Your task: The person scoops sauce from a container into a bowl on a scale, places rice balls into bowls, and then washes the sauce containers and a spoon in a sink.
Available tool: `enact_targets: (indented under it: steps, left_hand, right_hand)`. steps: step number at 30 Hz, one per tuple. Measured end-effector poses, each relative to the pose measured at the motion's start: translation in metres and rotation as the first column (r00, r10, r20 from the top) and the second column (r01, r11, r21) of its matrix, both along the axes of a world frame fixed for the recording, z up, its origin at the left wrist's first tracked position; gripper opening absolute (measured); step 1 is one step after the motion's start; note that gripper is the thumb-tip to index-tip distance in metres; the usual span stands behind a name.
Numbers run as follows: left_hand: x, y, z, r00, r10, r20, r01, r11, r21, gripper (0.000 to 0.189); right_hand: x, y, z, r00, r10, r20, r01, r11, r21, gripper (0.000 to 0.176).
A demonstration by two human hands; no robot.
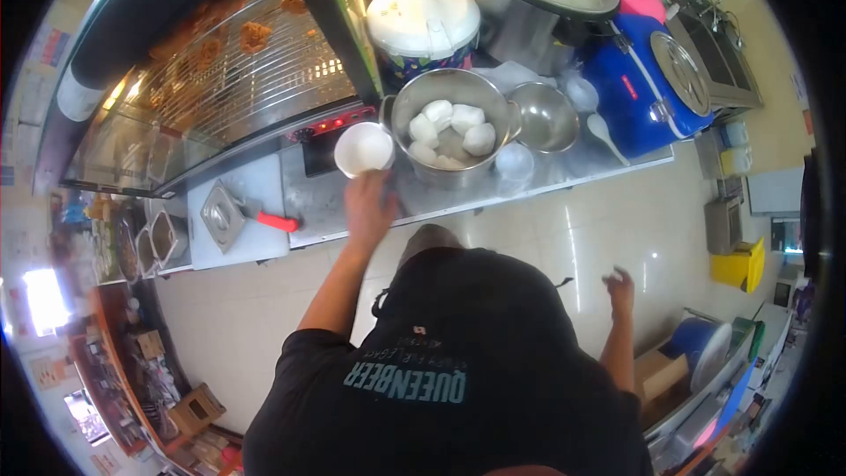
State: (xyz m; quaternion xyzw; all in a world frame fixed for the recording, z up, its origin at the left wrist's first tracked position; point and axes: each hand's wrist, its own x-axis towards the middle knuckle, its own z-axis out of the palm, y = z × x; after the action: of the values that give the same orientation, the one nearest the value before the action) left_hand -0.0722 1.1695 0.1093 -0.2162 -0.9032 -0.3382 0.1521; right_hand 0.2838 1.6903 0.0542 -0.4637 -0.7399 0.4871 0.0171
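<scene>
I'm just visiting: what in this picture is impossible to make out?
In the head view:
Inside of the white lidded pot: hidden by its lid.
Inside of the blue box: hidden by its casing.
Fingertips of the left hand at the white bowl: hidden by the hand itself.
Far rim of the large pot: cut off by the top edge.
Smaller print on the black shirt: blurred.

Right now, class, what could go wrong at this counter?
The left hand touches the white bowl at its near side; it might tip. The red-handled knife lies near the front edge of the counter and could be knocked off. The translucent container, also near that edge, might fall.
</scene>
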Motion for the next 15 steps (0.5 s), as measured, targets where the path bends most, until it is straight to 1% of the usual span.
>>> enact_targets:
  steps: [2, 3, 4, 5, 6, 7, 8, 9, 10, 12, 13, 15]
  left_hand:
    - [-0.009, -0.001, 0.020, 0.986, 0.098, -0.134, -0.120, 0.979, -0.164, 0.038]
    - [-0.014, -0.006, 0.025, 0.969, 0.137, -0.203, -0.187, 0.950, -0.248, 0.037]
    - [-0.022, -0.013, 0.014, 0.986, 0.086, -0.139, -0.123, 0.951, -0.283, 0.034]
    - [-0.029, -0.022, -0.007, 0.997, 0.043, -0.070, -0.063, 0.947, -0.315, 0.032]
    - [-0.033, -0.032, -0.018, 1.000, 0.011, 0.005, -0.009, 0.939, -0.345, 0.029]
    - [-0.035, -0.036, -0.017, 0.998, 0.002, 0.061, 0.018, 0.942, -0.335, 0.026]
    - [-0.035, -0.035, -0.015, 0.993, -0.012, 0.120, 0.050, 0.945, -0.322, 0.023]
    - [-0.037, -0.032, -0.012, 0.984, -0.032, 0.178, 0.086, 0.948, -0.305, 0.020]
    - [-0.038, -0.034, -0.007, 0.987, -0.058, 0.149, 0.094, 0.965, -0.245, 0.014]
    - [-0.035, -0.035, 0.003, 0.966, -0.015, 0.259, 0.030, 0.998, -0.053, 0.012]
    - [-0.034, -0.037, 0.008, 0.949, -0.005, 0.314, -0.009, 0.999, 0.044, 0.011]
    - [-0.035, -0.044, 0.013, 0.932, -0.034, 0.360, -0.024, 0.988, 0.155, 0.013]
  right_hand:
    - [-0.071, 0.003, 0.047, 0.985, 0.160, 0.064, -0.163, 0.986, 0.048, 0.034]
    - [-0.095, -0.002, 0.056, 0.972, 0.235, 0.021, -0.236, 0.968, 0.083, 0.034]
    - [-0.119, -0.006, 0.063, 0.950, 0.313, -0.021, -0.308, 0.943, 0.123, 0.034]
    - [-0.141, -0.015, 0.071, 0.916, 0.396, -0.058, -0.383, 0.909, 0.162, 0.034]
    - [-0.162, -0.031, 0.079, 0.897, 0.435, -0.073, -0.423, 0.895, 0.141, 0.035]
    - [-0.181, -0.051, 0.088, 0.876, 0.474, -0.089, -0.464, 0.878, 0.116, 0.036]
    - [-0.195, -0.072, 0.095, 0.856, 0.506, -0.103, -0.499, 0.862, 0.090, 0.036]
    - [-0.206, -0.093, 0.101, 0.825, 0.542, -0.158, -0.545, 0.838, 0.029, 0.037]
    - [-0.217, -0.115, 0.107, 0.791, 0.571, -0.217, -0.591, 0.806, -0.031, 0.037]
    - [-0.235, -0.146, 0.109, 0.728, 0.604, -0.324, -0.673, 0.721, -0.167, 0.038]
    - [-0.247, -0.167, 0.118, 0.679, 0.653, -0.336, -0.724, 0.671, -0.160, 0.038]
    - [-0.272, -0.209, 0.142, 0.575, 0.738, -0.354, -0.813, 0.564, -0.146, 0.039]
